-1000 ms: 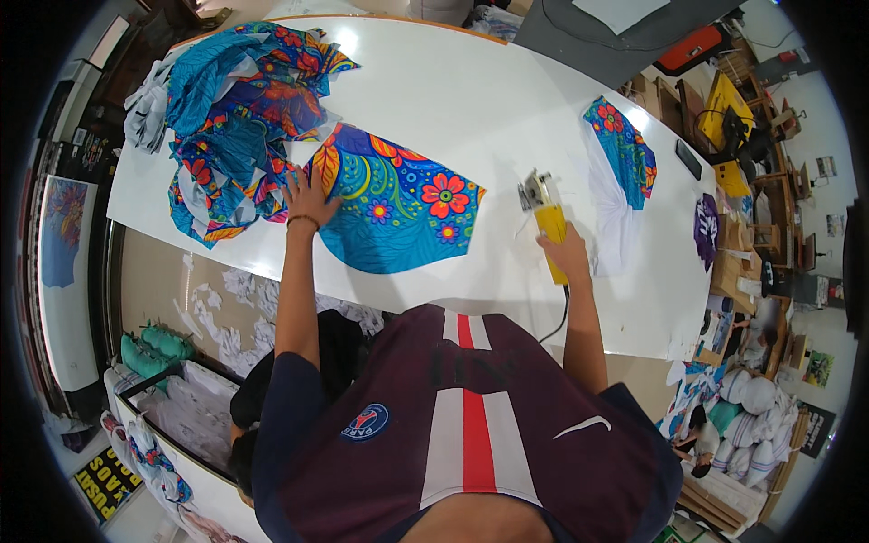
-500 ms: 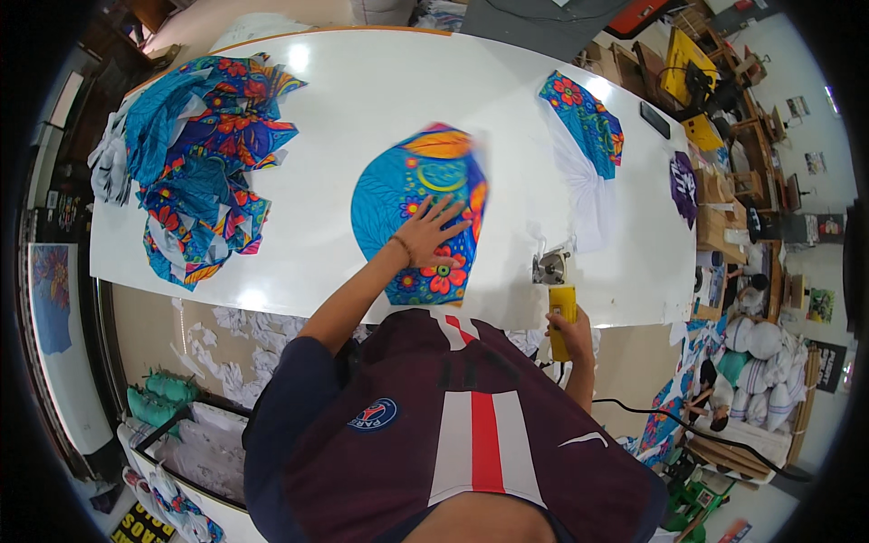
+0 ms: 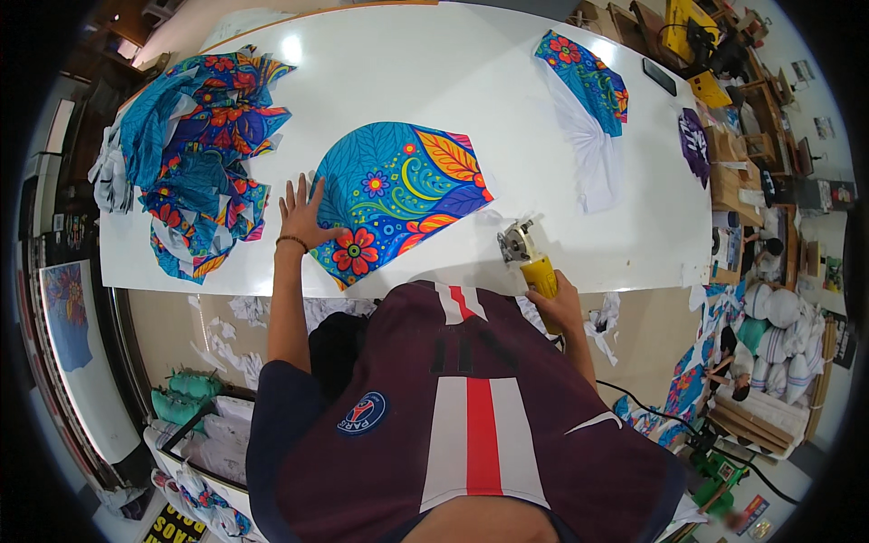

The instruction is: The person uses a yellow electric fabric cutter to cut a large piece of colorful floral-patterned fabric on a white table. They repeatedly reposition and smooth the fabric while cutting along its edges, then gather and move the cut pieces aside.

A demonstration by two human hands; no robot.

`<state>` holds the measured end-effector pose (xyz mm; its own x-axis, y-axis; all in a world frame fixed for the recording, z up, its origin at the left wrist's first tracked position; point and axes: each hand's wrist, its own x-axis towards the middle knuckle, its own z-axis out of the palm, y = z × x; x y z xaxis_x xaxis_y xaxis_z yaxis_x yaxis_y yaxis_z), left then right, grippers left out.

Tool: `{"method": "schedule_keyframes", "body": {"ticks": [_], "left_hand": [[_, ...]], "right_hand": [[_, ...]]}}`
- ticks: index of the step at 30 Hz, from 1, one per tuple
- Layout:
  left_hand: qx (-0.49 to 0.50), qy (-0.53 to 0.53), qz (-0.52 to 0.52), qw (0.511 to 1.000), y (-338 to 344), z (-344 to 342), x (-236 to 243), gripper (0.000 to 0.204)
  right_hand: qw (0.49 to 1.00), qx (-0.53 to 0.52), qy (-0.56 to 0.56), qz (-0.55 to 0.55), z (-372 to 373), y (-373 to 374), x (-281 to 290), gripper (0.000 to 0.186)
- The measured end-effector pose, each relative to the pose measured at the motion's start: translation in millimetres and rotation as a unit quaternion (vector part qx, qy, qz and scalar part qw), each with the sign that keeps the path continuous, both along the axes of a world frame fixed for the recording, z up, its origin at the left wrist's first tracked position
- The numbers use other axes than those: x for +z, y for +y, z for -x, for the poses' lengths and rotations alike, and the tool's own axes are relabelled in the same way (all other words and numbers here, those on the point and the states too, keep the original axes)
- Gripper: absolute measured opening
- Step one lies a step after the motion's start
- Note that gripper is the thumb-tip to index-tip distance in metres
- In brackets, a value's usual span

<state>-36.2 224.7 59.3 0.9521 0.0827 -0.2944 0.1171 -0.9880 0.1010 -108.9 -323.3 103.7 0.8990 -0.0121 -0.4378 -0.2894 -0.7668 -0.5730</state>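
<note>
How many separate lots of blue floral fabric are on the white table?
3: a heap at the left, a flat piece partly under the left hand, and a smaller piece toward the far right. Layers may be hidden.

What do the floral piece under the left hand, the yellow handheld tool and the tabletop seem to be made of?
Floral piece: probably thin, matte printed fabric, lying flat with crisp edges; weave or knit is too fine to tell.
Yellow tool: smooth body, likely plastic, though painted metal is possible; its head looks like bare metal, being silvery.
Tabletop: glossy white, perhaps laminate, given the bright reflections.
</note>
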Motion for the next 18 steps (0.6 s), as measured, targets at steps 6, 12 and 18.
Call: {"method": "schedule_keyframes", "body": {"ticks": [6, 12, 18], "left_hand": [[0.092, -0.148, 0.092, 0.980, -41.2, 51.5, -45.8, 0.109], [0.136, -0.233, 0.123, 0.955, -78.1, 71.4, -61.4, 0.089], [0.141, -0.218, 0.074, 0.963, -101.3, 62.1, -54.0, 0.085]], "right_hand": [[0.999, -0.008, 0.008, -0.033, -16.3, 7.7, 8.7, 0.050], [0.987, -0.049, 0.086, -0.127, -40.3, 12.8, 36.7, 0.044], [0.993, 0.031, 0.108, -0.019, -58.5, 26.3, 36.9, 0.045]]}}
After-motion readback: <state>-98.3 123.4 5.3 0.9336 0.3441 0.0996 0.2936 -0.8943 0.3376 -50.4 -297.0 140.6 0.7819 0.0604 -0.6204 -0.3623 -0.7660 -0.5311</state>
